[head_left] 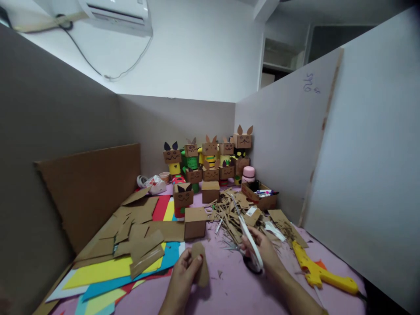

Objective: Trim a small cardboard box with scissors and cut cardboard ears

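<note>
My left hand point(182, 272) is closed on a small cardboard piece point(202, 273) with rounded ends, thumb on its face, just above the pink tablecloth. To its right, my right hand point(264, 253) grips white-handled scissors point(252, 243), their blades pointing up and away from me. Under that hand lies a second pair of scissors with black handles point(252, 266). Ahead of my left hand stands a plain cardboard box point(194, 224), with another box point(210, 192) behind it. A heap of cardboard scraps point(233, 215) spreads beyond my right hand.
Several cardboard animal figures point(210, 148) stand at the back. Cardboard sheets point(138, 232) and coloured paper point(101, 272) cover the left side. On the right lie a yellow glue gun point(328, 275) and an open box of pens point(264, 202). Grey partitions point(282, 140) enclose the table.
</note>
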A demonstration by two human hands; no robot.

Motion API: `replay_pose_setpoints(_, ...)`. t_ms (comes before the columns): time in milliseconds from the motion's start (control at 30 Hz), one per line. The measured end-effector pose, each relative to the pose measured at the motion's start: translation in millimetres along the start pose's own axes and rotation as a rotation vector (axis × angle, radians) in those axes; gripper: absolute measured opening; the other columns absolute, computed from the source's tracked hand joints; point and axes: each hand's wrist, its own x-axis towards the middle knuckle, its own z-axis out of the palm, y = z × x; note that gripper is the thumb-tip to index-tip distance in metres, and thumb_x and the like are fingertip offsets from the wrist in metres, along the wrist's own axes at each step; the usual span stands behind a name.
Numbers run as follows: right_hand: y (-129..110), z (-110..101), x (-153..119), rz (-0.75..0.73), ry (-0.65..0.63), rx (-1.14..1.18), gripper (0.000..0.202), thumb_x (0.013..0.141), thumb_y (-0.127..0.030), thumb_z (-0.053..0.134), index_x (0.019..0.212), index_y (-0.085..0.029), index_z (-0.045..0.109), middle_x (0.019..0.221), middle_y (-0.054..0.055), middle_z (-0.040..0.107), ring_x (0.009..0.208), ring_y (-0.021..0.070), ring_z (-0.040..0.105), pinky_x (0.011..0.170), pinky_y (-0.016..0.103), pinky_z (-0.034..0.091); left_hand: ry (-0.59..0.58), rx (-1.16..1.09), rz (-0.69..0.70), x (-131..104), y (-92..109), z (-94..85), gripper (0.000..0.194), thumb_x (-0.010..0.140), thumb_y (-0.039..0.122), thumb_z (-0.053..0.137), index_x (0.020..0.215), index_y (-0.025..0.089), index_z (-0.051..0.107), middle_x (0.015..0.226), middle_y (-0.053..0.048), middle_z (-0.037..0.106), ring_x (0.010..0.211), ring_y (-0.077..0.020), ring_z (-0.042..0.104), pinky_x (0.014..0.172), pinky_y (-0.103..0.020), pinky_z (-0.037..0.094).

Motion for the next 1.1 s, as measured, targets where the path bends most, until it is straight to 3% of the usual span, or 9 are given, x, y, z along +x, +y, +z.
replay_pose_setpoints(133, 5.3, -3.6, 1.4, 0.019, 0.046, -0.04, 0.064, 0.057, -0.042, 0.083, 0.11, -0.017, 0.058, 0.059, -0.005, 0.06, 0.047, 0.0126, 0.053, 0.043, 0.022, 0.04, -0.006, -0.045, -0.02, -1.9, -3.2, 1.5, 0.036, 0.057, 0.041, 0.081, 0.077, 0.016, 0.063, 0.064, 0.003, 0.063, 0.057, -0.0118, 0.055, 0.054, -0.021, 0.041)
replay_pose_setpoints(333, 10.1, 12.9, -14.8, 0.063, -0.059, -0.025, 0.058, 0.052, -0.033, 0.086, 0.104, -0.019, 0.065, 0.066, -0.003, 0.061, 0.054, 0.0125, 0.054, 0.051, 0.024, 0.044, -0.064, -0.093, -0.103, -13.5, -0.8, 11.1, 0.03, 0.067, 0.038, 0.076, 0.083, 0.016, 0.063, 0.067, 0.0, 0.065, 0.055, -0.0125, 0.058, 0.053, -0.022, 0.042)
replay_pose_setpoints(533, 16.2, 29.2, -28.0, 0.132, -0.141, 0.052, 0.06, 0.049, -0.025, 0.087, 0.105, -0.022, 0.065, 0.073, 0.0, 0.064, 0.071, 0.0176, 0.06, 0.062, 0.027, 0.047, -0.139, -0.123, -0.132, -21.2, -4.8, 18.1, 0.025, 0.072, 0.03, 0.073, 0.089, 0.014, 0.064, 0.077, -0.005, 0.067, 0.07, -0.0171, 0.062, 0.066, -0.027, 0.046)
replay_pose_setpoints(833, 7.6, 32.6, -34.0, 0.238, -0.256, 0.132, 0.061, 0.047, -0.019, 0.087, 0.103, -0.02, 0.063, 0.078, 0.001, 0.069, 0.078, 0.0213, 0.065, 0.074, 0.032, 0.049, -0.303, -0.035, -0.112, -28.8, -7.0, 29.2, 0.027, 0.075, 0.03, 0.07, 0.096, 0.013, 0.068, 0.087, -0.009, 0.07, 0.075, -0.0178, 0.06, 0.067, -0.026, 0.045)
replay_pose_setpoints(967, 7.0, 32.0, -31.8, 0.292, -0.239, 0.171, 0.062, 0.045, -0.019, 0.087, 0.102, -0.02, 0.062, 0.074, 0.0, 0.069, 0.07, 0.02, 0.066, 0.068, 0.03, 0.05, -0.263, -0.042, -0.128, -27.1, -4.7, 27.6, 0.024, 0.075, 0.032, 0.07, 0.09, 0.013, 0.068, 0.085, -0.008, 0.07, 0.076, -0.0183, 0.061, 0.069, -0.027, 0.046)
replay_pose_setpoints(1100, 8.3, 29.8, -28.1, 0.305, -0.189, 0.209, 0.057, 0.05, -0.022, 0.085, 0.102, -0.02, 0.061, 0.072, -0.002, 0.068, 0.061, 0.0157, 0.064, 0.059, 0.024, 0.048, -0.103, -0.12, -0.173, -20.4, -0.8, 21.3, 0.019, 0.076, 0.032, 0.069, 0.082, 0.016, 0.062, 0.072, -0.003, 0.069, 0.06, -0.0123, 0.059, 0.061, -0.023, 0.045)
